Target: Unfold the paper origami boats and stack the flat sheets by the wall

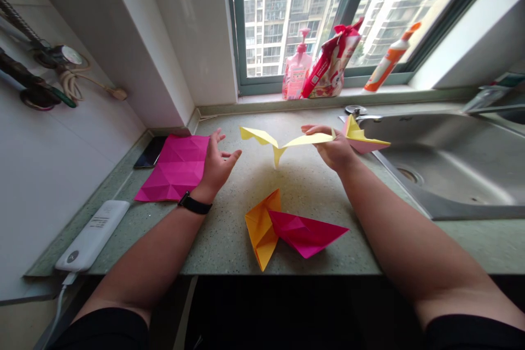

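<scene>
Right fingers (318,130) pinch yellow paper (307,140) beside sink (459,175).

No readable words are coming through, folks: the power bank (92,235) and red bag (332,63) are showing only blurred print.

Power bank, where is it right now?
Head view: the white power bank lies on the counter at front left, beside the left forearm, near the pink paper.
</scene>
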The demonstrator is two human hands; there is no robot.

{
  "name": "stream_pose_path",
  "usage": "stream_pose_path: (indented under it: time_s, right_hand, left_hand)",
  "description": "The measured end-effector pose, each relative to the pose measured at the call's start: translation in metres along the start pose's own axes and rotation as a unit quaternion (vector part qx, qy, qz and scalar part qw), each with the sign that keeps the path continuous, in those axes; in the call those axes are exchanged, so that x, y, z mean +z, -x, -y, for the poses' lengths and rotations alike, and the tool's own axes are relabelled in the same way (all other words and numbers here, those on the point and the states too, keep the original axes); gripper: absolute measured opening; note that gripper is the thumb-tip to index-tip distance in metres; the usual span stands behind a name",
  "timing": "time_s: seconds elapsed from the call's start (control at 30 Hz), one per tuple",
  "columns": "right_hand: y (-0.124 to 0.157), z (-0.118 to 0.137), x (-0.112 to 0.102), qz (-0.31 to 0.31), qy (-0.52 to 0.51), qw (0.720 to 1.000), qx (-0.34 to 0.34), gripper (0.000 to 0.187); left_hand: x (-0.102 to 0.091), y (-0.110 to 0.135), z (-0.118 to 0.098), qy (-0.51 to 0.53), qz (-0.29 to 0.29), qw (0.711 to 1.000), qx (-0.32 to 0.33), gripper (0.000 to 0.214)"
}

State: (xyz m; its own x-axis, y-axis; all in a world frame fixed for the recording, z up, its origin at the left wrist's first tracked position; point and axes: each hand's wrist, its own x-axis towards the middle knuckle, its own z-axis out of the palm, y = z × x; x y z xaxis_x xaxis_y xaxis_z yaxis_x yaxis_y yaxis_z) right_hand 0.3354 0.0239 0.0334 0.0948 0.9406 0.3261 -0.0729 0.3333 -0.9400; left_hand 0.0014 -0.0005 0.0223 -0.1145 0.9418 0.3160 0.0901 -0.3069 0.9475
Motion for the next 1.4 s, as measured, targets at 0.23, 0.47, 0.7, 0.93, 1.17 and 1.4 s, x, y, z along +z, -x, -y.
stream_pose_path:
  time_s: [0.23,0.47,0.7,0.93,1.17,1.4]
  right_hand:
    - [0.004,0.012,-0.005,0.028,0.015,0.999,0.032,0.027]
    - [0.003,0.007,-0.007,0.022,0.02,0.999,0.019,0.031]
    - [0.002,-0.004,-0.001,0.038,0.003,0.999,0.031,0.036]
    - [0.002,-0.01,0.002,0.022,-0.035,0.998,0.04,0.04]
    - [-0.005,-0.015,-0.02,-0.013,-0.012,0.998,0.053,0.03]
    - [-0.013,-0.025,-0.03,-0.047,0.09,0.992,0.08,0.019]
  left_hand:
    - [-0.004,0.011,-0.014,-0.13,0.1,0.972,0.169,0.048]
    - [0.006,0.021,-0.013,-0.156,0.246,0.931,0.221,0.045]
    - [0.018,0.02,0.004,-0.207,0.382,0.855,0.284,0.027]
    - [0.025,0.022,0.011,-0.276,0.291,0.856,0.325,0.032]
    - [0.012,0.016,0.004,-0.406,0.224,0.813,0.352,0.029]
    - [0.004,0.013,-0.003,-0.508,0.228,0.747,0.363,0.025]
